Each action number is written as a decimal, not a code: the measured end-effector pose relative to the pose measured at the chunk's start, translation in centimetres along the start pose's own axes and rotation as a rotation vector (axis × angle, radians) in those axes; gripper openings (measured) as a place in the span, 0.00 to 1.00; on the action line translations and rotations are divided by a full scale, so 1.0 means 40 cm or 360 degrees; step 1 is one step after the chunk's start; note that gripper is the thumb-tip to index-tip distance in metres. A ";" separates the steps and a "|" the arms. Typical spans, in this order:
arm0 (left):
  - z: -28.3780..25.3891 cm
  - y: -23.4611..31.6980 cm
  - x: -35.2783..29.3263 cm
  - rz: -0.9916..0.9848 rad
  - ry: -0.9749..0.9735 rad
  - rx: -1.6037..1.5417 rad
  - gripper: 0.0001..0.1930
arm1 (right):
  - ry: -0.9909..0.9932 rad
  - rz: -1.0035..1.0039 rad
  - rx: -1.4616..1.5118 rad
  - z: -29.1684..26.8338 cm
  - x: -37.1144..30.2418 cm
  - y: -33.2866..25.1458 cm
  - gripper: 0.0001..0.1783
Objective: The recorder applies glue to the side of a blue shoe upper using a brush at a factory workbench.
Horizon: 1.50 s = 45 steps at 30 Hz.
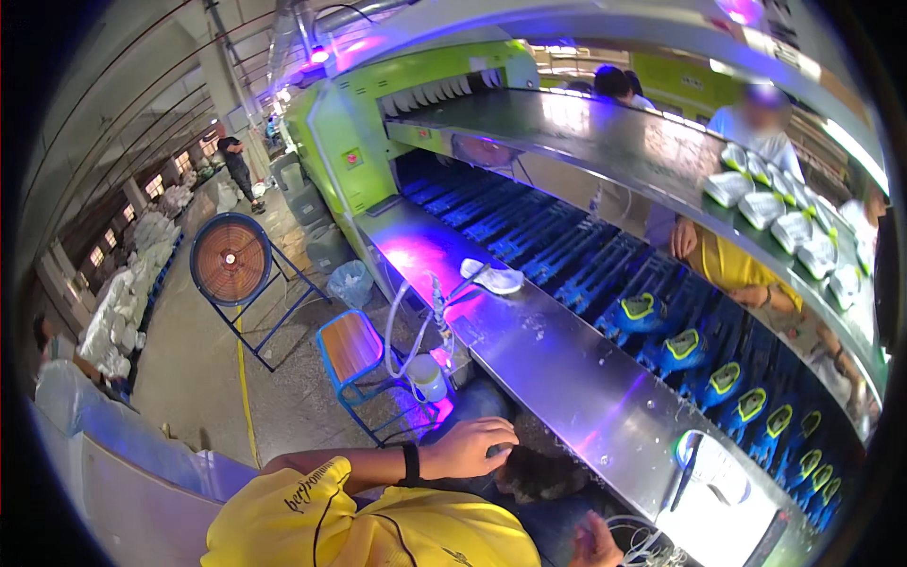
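Observation:
My left hand (472,449) rests over my lap at the lower middle, fingers loosely bent, nothing seen in them. At the bottom edge my right hand (595,545) is partly cut off, fingers raised and seemingly holding nothing. It is nearest to some thin clear tubing (642,548) below the steel ledge (586,378). On the ledge lies a white sole-shaped piece (496,278), a dark stick-like tool (469,283) beside it. Nearer me, a brightly lit white sheet or tray (723,506) carries a dark slim tool (682,480).
Past the ledge, a conveyor (529,236) carries blue shoes (682,348) with yellow-green collars. White soles (761,208) sit on the upper shelf. At left stand a stool (350,345), a container with hose (427,376) and a large fan (230,259). Co-workers' hands (682,236) show opposite.

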<state>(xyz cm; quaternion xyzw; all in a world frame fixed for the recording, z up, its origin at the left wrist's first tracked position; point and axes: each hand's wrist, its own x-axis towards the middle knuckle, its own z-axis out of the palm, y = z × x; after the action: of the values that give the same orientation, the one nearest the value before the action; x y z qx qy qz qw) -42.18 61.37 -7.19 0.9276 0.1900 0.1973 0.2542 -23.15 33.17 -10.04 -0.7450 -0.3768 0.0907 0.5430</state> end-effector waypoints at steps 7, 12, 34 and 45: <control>-0.017 -0.122 -0.041 -0.0220 -0.0409 0.0020 0.17 | -0.0092 0.0201 -0.0280 0.049 -0.060 0.048 0.08; -0.031 -0.223 -0.084 -0.0469 -0.0704 0.0096 0.22 | -0.0216 0.0186 -0.0384 0.080 -0.146 0.234 0.08; 0.056 -0.371 -0.228 -0.0593 -0.0940 0.0182 0.49 | -0.1650 -0.1497 -0.1520 -0.052 -0.332 0.813 0.25; 0.102 -0.379 -0.258 -0.0516 -0.0927 0.0207 0.57 | -0.1459 0.0310 -0.0701 -0.019 -0.220 0.439 0.28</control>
<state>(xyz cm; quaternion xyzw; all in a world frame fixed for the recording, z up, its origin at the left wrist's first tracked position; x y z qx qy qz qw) -52.91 67.18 -21.49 0.9169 0.2667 -0.1316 0.2662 -20.75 24.57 -27.57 -0.7569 -0.5151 0.3764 0.1414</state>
